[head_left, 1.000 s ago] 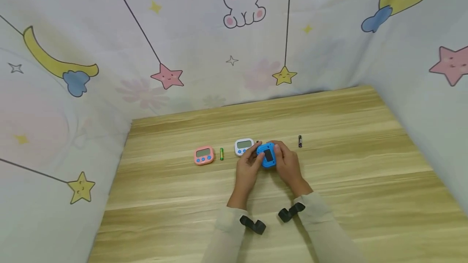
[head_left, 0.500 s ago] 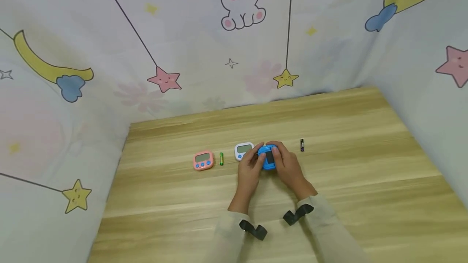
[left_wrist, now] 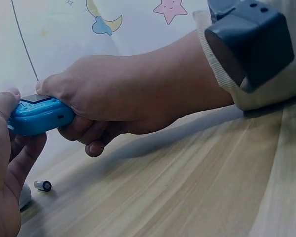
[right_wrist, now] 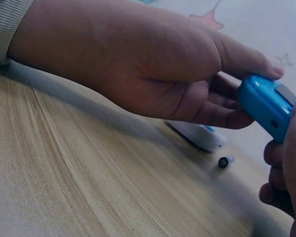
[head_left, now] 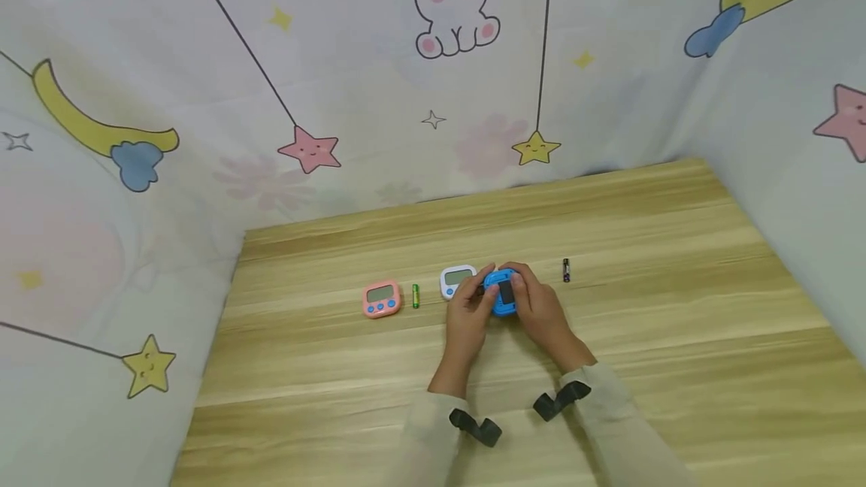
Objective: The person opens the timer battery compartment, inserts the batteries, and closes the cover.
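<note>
Both hands hold a blue digital timer (head_left: 505,294) just above the table, a dark rectangular panel on its upturned face. My left hand (head_left: 467,316) grips its left side, thumb on top and fingers beneath. The right side is pinched by my right hand (head_left: 545,317), whose thumb lies by the dark panel. In the left wrist view the timer (left_wrist: 37,118) shows a small dark slot in its edge. Partly behind my left hand lies a white timer (head_left: 458,276). A small battery (right_wrist: 226,161) rests on the table close to the white timer (right_wrist: 200,136).
To the left on the wooden table (head_left: 325,367) lie a pink timer (head_left: 381,299) with blue buttons and a green battery (head_left: 416,296). A black battery (head_left: 566,270) lies right of the hands. A printed cloth (head_left: 379,81) surrounds the table's back and sides.
The head view has shifted slightly. Both hands keep their hold on the blue timer, which has turned a little; the things on the table stay in place.
</note>
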A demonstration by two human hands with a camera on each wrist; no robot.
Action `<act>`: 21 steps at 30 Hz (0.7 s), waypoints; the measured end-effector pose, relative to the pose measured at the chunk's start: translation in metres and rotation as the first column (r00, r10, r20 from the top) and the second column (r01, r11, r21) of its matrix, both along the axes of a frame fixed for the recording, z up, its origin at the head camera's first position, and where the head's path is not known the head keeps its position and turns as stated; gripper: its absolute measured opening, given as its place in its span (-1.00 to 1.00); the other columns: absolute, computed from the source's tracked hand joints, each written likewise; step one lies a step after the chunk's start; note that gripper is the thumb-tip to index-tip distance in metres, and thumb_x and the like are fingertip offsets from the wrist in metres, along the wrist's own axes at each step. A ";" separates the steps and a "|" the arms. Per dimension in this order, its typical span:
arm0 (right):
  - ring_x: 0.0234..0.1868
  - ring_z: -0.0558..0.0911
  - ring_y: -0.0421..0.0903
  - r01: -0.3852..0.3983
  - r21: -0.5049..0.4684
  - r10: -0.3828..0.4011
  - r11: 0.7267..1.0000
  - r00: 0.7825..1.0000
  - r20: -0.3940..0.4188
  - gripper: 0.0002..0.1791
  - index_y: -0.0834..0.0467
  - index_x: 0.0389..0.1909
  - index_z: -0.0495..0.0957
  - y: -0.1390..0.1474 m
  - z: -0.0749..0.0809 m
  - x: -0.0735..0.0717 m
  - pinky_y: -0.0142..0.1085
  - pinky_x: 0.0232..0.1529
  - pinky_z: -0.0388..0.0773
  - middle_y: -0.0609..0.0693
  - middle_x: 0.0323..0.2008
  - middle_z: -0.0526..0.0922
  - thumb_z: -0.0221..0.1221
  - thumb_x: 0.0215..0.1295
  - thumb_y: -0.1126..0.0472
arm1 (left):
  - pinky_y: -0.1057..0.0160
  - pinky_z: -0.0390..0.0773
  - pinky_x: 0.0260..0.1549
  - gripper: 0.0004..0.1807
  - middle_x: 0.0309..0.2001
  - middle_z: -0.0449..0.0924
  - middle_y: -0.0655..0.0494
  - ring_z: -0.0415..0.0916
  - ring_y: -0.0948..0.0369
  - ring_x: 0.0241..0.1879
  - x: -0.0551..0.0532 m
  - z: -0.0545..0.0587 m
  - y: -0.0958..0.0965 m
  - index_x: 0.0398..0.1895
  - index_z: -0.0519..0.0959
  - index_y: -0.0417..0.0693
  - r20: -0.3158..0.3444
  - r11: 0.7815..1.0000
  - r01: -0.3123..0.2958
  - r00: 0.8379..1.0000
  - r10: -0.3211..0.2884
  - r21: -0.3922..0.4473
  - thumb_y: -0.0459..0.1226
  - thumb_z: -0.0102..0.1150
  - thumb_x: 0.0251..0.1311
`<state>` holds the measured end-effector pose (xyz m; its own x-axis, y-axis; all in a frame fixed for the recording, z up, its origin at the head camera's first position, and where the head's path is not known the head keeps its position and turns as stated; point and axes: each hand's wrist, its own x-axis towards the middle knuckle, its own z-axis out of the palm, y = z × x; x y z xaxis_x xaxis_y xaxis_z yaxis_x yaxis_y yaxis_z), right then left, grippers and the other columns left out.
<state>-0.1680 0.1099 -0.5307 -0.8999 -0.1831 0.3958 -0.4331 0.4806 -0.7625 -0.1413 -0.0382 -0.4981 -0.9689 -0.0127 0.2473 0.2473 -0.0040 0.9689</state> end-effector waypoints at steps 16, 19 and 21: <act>-0.49 0.55 -0.03 0.020 0.040 -0.020 0.999 1.000 -0.006 -0.70 0.06 0.15 0.43 0.001 0.000 0.001 -0.12 -0.43 0.52 0.16 -0.28 0.68 -0.22 0.60 0.15 | 0.28 0.47 0.10 -0.58 0.19 0.51 -0.15 0.47 0.12 0.18 0.001 -0.002 -0.003 0.25 0.48 -0.27 0.054 0.997 0.053 0.997 -0.057 0.057 -0.35 0.13 0.35; -0.51 0.54 -0.04 0.027 0.046 -0.026 0.999 1.000 -0.013 -0.71 0.06 0.13 0.44 0.002 -0.001 0.003 -0.13 -0.45 0.51 0.15 -0.32 0.68 -0.20 0.59 0.16 | 0.26 0.46 0.10 -0.58 0.22 0.48 -0.16 0.44 0.07 0.21 0.002 -0.003 -0.002 0.24 0.49 -0.27 0.073 0.997 0.057 0.995 -0.062 0.059 -0.34 0.14 0.35; -0.52 0.53 -0.05 0.019 0.049 -0.018 0.999 1.000 -0.020 -0.71 0.06 0.13 0.43 0.002 -0.001 0.002 -0.14 -0.45 0.50 0.14 -0.33 0.67 -0.19 0.59 0.17 | 0.26 0.50 0.06 -0.59 0.19 0.51 -0.16 0.48 0.06 0.17 0.003 -0.003 -0.003 0.23 0.51 -0.25 0.082 0.998 0.039 0.996 -0.043 0.050 -0.33 0.16 0.34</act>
